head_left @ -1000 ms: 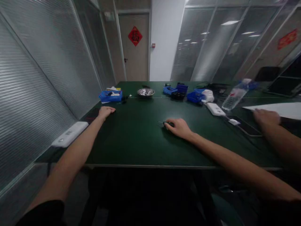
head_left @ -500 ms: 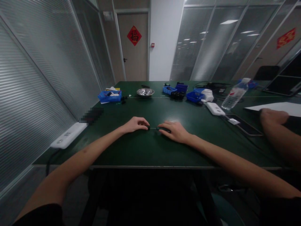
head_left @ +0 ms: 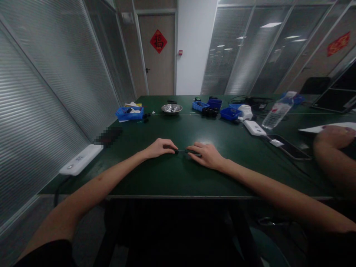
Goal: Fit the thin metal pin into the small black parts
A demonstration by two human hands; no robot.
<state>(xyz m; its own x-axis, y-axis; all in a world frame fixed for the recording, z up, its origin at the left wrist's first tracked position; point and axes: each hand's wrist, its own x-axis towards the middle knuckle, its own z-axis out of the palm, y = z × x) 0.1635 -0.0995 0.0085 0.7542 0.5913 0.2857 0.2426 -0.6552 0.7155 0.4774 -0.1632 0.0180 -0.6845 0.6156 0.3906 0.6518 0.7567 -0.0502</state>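
Low over the green table (head_left: 155,178), my left hand (head_left: 160,147) pinches a small black part (head_left: 176,151) between thumb and fingers. My right hand (head_left: 205,154) is closed around the dark handle of a screwdriver (head_left: 182,151), whose thin metal shaft points left. The tip of that shaft meets the black part, though the exact contact is too small to make out. Most of the handle is hidden under my right fingers.
A steel bowl (head_left: 171,108) of small parts stands farther back. Blue trays (head_left: 129,113) lie left and right of it. White power strips (head_left: 80,160), a plastic bottle (head_left: 279,111) and a phone (head_left: 289,147) flank my arms. Another person's hand (head_left: 335,137) is at the right.
My hands stay almost in place, the left one with the black part shifting very slightly right. At the right, the other person's hand and the white sheet have moved right.
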